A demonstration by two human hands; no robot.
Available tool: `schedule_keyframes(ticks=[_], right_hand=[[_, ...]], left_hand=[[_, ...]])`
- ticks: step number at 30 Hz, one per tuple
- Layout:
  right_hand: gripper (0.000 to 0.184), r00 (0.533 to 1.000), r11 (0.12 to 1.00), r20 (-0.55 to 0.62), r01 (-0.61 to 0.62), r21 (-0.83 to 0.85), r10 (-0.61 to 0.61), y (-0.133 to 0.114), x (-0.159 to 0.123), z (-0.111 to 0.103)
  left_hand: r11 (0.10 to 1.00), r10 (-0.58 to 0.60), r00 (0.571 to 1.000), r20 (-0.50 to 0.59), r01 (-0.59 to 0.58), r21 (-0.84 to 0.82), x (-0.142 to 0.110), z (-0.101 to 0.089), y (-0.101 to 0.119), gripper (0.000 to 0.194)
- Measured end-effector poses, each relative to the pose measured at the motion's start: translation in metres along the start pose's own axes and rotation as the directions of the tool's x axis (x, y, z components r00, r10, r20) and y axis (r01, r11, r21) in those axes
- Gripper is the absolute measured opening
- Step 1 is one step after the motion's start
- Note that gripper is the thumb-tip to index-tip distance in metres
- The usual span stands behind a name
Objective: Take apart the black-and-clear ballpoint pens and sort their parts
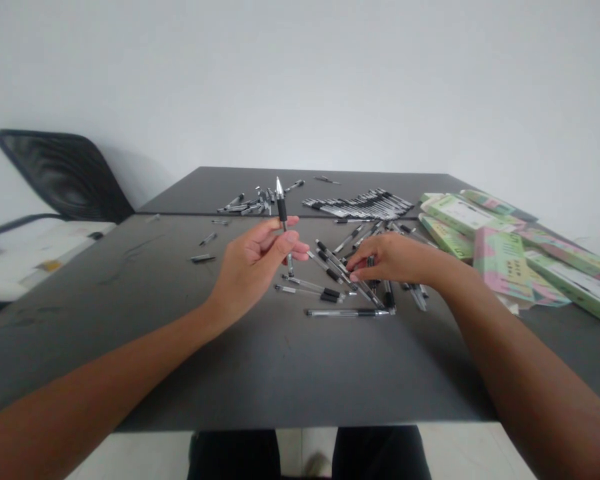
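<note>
Grey tabletop (260,380), one pen (282,208) held upright

Pale wall (300,87) rises behind everything, and a black mesh chair (63,167) stands off to the left. Green and pink boxes (504,263) lie overlapping along the right side of the tabletop.

Between them two bare hands are at work. The person's left hand (255,260) pinches the pen between thumb and fingers, above the tabletop, its bare silver tip pointing up. The right hand (395,257) dips bent fingers into a loose heap of pens (334,267); whether they grip anything, I can't make out from here.

Beyond the heap, a row of pens (370,205) lies side by side; a jumbled far pile (257,202) sits to its left. Smallest are a few stray pieces (203,258) left of the left hand.

The step in hand seems to be picking from the heap with the pen kept ready. The next move, I'd judge, calls for a fine fingertip pinch on a single piece, while the left hand stays steady.
</note>
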State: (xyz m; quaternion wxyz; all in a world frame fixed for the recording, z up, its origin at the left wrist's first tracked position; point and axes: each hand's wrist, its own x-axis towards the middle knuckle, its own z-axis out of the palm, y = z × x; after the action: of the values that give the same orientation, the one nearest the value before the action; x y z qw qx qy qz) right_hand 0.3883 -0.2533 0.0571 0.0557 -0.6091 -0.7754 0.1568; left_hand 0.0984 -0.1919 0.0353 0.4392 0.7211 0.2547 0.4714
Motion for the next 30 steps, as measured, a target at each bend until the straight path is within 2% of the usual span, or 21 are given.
schedule_keyframes(ticks=[4, 10, 15, 19, 23, 30], right_hand=[[0.036, 0.998, 0.999, 0.028, -0.049, -0.010, 0.050, -0.001, -0.001, -0.003], [0.029, 1.000, 1.000, -0.014, -0.010, 0.014, 0.011, -0.004, -0.003, -0.006], [0.027, 0.999, 1.000, 0.016, -0.028, 0.010, 0.028, 0.002, -0.006, -0.009], [0.027, 0.996, 0.996, -0.035, -0.081, -0.022, 0.080, 0.010, -0.011, -0.017], [0.028, 0.978, 0.980, -0.109, -0.185, -0.070, 0.176, 0.020, -0.019, -0.026], [0.033, 0.950, 0.951, -0.164, -0.287, -0.115, 0.267, 0.049, -0.026, -0.032]], left_hand=[[1.000, -0.003, 1.000, 0.025, 0.003, 0.001, -0.001, 0.000, -0.003, 0.043], [1.000, -0.006, 0.999, 0.052, 0.006, 0.004, 0.000, 0.000, -0.007, 0.037], [1.000, 0.001, 0.997, 0.073, -0.001, -0.005, -0.001, 0.001, -0.008, 0.034], [1.000, -0.010, 0.996, 0.093, 0.011, -0.006, -0.002, 0.001, -0.007, 0.034], [0.999, -0.027, 0.996, 0.082, 0.026, 0.019, -0.003, 0.001, -0.004, 0.037], [0.998, -0.052, 0.997, 0.056, 0.050, 0.039, -0.004, 0.004, 0.000, 0.042]])
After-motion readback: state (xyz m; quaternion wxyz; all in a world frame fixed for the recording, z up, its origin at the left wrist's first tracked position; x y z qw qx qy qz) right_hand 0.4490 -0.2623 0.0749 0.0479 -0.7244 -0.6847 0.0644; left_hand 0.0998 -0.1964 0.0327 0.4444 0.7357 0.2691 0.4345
